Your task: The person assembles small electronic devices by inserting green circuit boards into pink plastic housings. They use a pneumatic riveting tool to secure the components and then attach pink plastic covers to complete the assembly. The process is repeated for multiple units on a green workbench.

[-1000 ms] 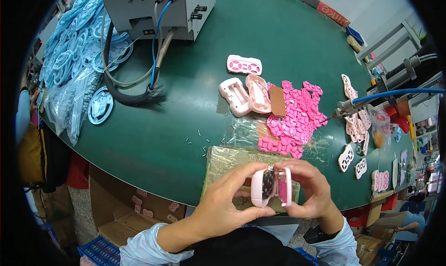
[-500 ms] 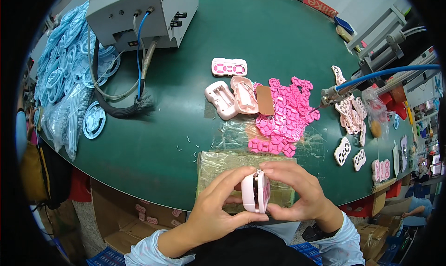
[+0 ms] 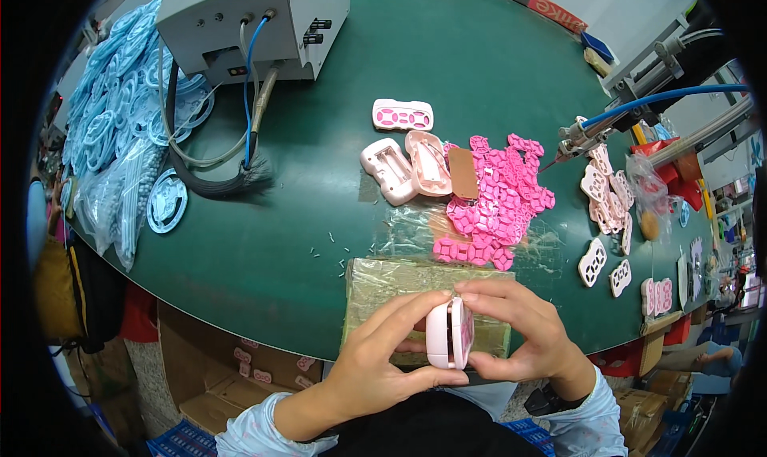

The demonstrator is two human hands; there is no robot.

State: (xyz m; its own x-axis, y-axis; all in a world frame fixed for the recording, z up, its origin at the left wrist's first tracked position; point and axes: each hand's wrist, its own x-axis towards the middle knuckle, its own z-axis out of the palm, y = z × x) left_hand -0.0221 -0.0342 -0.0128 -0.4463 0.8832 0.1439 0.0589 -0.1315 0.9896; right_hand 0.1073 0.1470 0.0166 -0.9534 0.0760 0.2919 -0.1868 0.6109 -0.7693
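A pale pink controller casing [image 3: 437,337] stands on edge between my hands, over a tape-wrapped block [image 3: 375,285]. My left hand [image 3: 367,353] grips the plain back half, its thumb along the lower end. My right hand [image 3: 527,329] holds the front half, with fingertips at the upper end and the thumb below. A narrow dark gap shows between the two halves. Beyond the block lies a heap of bright pink button pads [image 3: 499,193]. Left of it are an open back shell [image 3: 389,172], another pale pink shell [image 3: 430,163] and a casing with pink buttons [image 3: 403,115].
A grey machine [image 3: 232,29] with cables and a black brush-like end stands at the far left. Light blue plastic parts [image 3: 112,97] are piled beside it. A metal tool arm [image 3: 595,133] reaches in from the right, over pale pink face plates [image 3: 607,189]. Small pins [image 3: 315,255] lie scattered on the green table.
The casing's two halves have come closer together, and the gap between them is narrower. Both hands keep their grip. The whole view has shifted slightly.
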